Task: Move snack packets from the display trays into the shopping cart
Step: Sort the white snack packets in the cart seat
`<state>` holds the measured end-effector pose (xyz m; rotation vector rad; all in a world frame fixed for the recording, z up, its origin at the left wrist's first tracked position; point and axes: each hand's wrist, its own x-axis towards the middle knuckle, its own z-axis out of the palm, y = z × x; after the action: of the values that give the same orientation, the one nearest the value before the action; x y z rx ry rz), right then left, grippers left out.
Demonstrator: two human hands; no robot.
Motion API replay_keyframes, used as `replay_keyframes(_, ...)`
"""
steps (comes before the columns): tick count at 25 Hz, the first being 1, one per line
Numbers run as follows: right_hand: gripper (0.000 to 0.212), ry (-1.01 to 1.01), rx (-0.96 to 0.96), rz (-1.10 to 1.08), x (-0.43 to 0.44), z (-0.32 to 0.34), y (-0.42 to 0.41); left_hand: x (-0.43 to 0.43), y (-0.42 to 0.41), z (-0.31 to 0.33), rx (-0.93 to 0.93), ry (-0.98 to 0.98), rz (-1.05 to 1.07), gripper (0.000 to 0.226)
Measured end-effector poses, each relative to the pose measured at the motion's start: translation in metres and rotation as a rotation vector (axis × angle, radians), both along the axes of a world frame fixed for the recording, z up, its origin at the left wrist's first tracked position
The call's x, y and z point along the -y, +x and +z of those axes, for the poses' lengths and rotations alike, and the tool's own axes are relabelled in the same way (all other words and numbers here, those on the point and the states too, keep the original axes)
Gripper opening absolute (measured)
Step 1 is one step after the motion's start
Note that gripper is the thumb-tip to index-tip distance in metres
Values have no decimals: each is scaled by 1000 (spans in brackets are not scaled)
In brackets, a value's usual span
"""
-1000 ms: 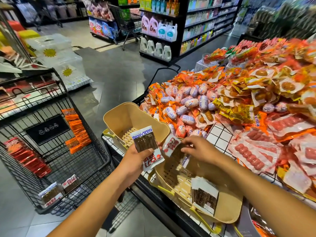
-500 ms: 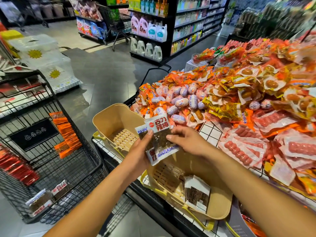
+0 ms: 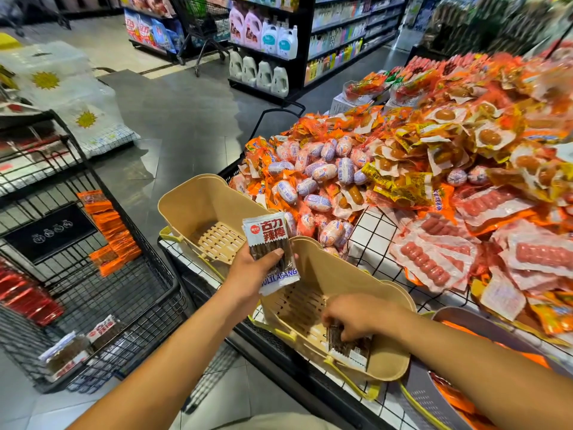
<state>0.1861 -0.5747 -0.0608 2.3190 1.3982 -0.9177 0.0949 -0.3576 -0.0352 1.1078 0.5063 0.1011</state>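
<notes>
My left hand [image 3: 252, 271] grips a small stack of white snack packets [image 3: 271, 243] with brown sticks, held above the gap between two beige trays. My right hand [image 3: 353, 318] reaches down into the nearer beige tray [image 3: 387, 293] and its fingers pinch the last brown-stick packet [image 3: 350, 349] lying there. The farther beige tray [image 3: 192, 200] holds nothing. The black wire shopping cart [image 3: 148, 287] stands at the left; it holds orange packets [image 3: 108, 231], red packets [image 3: 28, 296] and two brown-stick packets [image 3: 83, 342] on its floor.
A big heap of orange, yellow and red sausage and egg packets [image 3: 418, 169] covers the display table on the right. A grey tray [image 3: 465, 324] sits at the lower right. Detergent shelves [image 3: 266, 41] and another cart stand across the grey aisle floor.
My right hand let go of the packets in my left hand and dropped into the near tray onto the last packet. My left hand stayed up with the stack.
</notes>
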Motion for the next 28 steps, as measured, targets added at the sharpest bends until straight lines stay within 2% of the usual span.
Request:
replay_keyframes(4,36,-6,37,72,0,-3,3,1,-2,2,5,29,-29,32)
replay_keyframes(7,19,22,-23,57,3,2,9,2,-4,6,10,-5,-31,34)
replay_keyframes(9,10,113,-65,-8,6,14,15,0,-6,8,15,-60,-22,35)
replay_keyframes(11,9,288,-126,-152,7,31,25,-3,-7,8,32,-115,-21,35)
replay_keyframes(15,18,865,-282,-563,-7,75,37,-6,-9,11,7,-212,7,31)
replay_keyframes(17,13,1130,-346,-659,-20,93,33,-7,-9,11,-12,-215,12,29)
replay_keyframes(19,20,1285,-416,-687,-33,105,25,-7,-8,12,-41,-186,3,30)
replay_keyframes(21,9,1321,-467,-709,-46,106,16,-7,-8,11,-71,-151,-15,34)
replay_keyframes(22,12,1309,-464,-726,-51,104,11,-7,-7,11,-79,-150,-21,36)
replay_keyframes(24,31,1263,-420,-750,-59,98,4,-7,-7,12,-74,-191,-34,42)
replay_keyframes(28,37,1237,-406,-687,-68,80,-11,-8,-10,16,13,-259,-84,54)
